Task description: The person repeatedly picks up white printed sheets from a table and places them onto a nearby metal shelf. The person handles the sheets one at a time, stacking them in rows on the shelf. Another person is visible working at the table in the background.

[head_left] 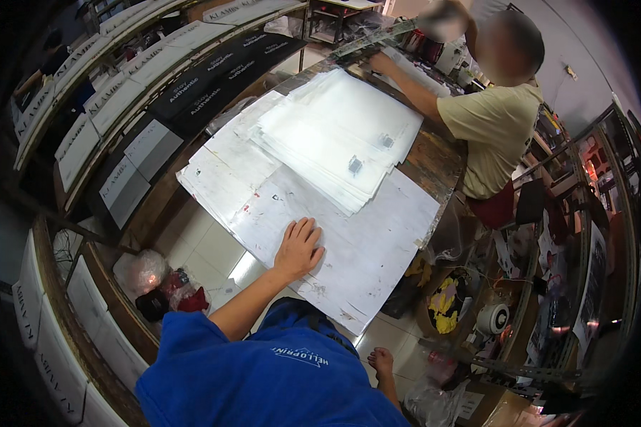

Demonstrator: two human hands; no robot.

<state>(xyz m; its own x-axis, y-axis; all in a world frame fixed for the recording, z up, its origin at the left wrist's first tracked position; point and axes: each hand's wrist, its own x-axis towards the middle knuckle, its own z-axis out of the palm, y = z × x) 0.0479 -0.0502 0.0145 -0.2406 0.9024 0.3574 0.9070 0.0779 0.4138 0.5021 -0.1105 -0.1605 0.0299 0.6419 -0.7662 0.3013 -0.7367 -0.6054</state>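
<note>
**Stack of pale sheets (327,117) lies ahead of the left grip (299,250), just out of touch**

From where I stand, 1 hand of the person in blue is on the work. The left grip rests palm down on a smudged white board (388,245), fingers slightly spread, with nothing visible in it. The stack sits beyond those fingertips, ahead and mostly to the right, with bare board between. Its near edge slants from ahead-left of the grip to a closer corner ahead-right; the sheets are fanned, so I can't be sure which way the long axis runs. 2 small dark marks show on its right part.

The right grip (382,361) hangs low, behind and right of the left, off the board's near edge; I can't tell how its fingers are set. The left is plainly nearer the stack. Past the stack, a co-worker's hand (381,64) reaches over the far end of the wooden counter (443,153).
</note>
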